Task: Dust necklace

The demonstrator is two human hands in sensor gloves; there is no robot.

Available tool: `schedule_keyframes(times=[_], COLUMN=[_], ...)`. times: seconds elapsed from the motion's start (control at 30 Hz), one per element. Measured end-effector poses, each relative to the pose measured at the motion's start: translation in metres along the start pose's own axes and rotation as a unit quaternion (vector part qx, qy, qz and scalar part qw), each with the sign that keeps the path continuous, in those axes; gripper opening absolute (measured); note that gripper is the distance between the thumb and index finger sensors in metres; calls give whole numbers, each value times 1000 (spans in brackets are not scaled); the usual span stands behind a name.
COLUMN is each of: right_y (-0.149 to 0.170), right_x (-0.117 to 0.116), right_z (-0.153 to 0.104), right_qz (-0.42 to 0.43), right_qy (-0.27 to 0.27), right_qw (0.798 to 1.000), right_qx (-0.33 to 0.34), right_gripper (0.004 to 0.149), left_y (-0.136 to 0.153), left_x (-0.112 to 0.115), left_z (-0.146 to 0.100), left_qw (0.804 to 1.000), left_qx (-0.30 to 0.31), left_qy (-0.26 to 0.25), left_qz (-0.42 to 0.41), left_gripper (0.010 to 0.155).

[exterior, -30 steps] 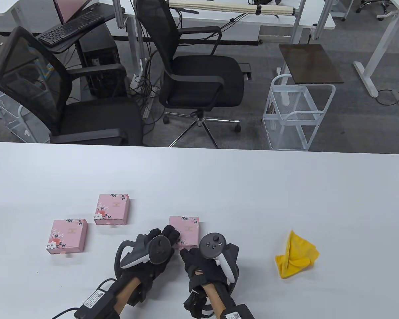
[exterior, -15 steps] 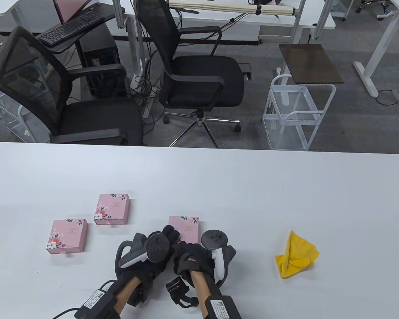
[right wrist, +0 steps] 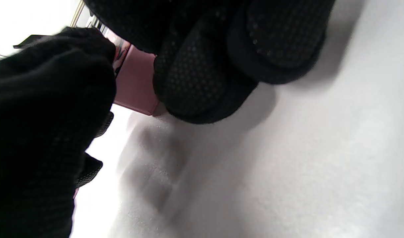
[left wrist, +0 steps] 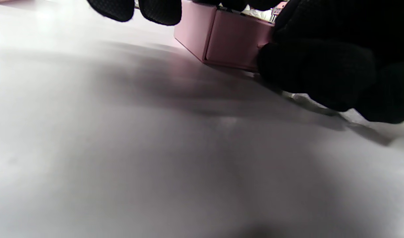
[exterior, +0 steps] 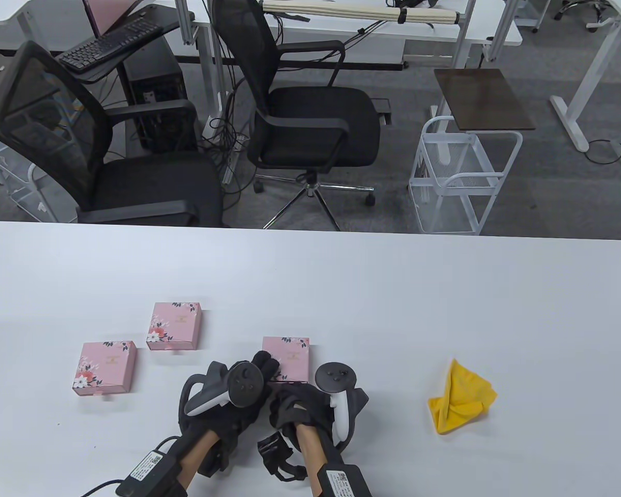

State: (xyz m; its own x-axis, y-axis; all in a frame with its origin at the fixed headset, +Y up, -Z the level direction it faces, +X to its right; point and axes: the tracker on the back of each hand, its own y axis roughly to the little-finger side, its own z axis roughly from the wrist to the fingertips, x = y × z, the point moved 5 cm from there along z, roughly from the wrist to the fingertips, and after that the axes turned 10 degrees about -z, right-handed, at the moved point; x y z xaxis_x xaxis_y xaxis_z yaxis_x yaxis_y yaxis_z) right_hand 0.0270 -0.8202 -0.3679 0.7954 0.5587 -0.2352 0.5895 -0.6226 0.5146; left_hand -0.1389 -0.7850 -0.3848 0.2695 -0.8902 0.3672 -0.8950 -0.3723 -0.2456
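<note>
- Near: the right hand has slid left to meet the left hand.
- Both curl at the near pink box; whether either grip holds it, I cannot tell.
- The necklace is probably inside; the yellow cloth lies far right, untouched.

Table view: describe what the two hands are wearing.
Both the left hand and right hand wear black textured gloves. A grey-and-white tracker with a round dark face sits on each. Black boxes with white labels are strapped to the forearms, and a black cable trails from the left one.
</note>
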Motion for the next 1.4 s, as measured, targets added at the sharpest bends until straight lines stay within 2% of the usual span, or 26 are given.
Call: schedule_keyframes(times=[0.57, 0.87, 1.4], right_y=[18, 31, 40], right_x=[-6, -10, -10], right_z=[-24, -38, -48], right_qz=[-23, -29, -32], right_qy=[-21, -52, -76], right_qw=[999, 998, 996], right_qx=[11, 13, 20], right_gripper=[38, 38, 38], left_y=[-1, -1, -3], left_x=[-1, 0, 3], left_z=[1, 0, -1], left_qw=[1000, 1000, 1000], left_qx=[-6, -7, -11], left_qy=[1, 6, 5], left_qz=[4, 6, 26], left_gripper=[57, 57, 58])
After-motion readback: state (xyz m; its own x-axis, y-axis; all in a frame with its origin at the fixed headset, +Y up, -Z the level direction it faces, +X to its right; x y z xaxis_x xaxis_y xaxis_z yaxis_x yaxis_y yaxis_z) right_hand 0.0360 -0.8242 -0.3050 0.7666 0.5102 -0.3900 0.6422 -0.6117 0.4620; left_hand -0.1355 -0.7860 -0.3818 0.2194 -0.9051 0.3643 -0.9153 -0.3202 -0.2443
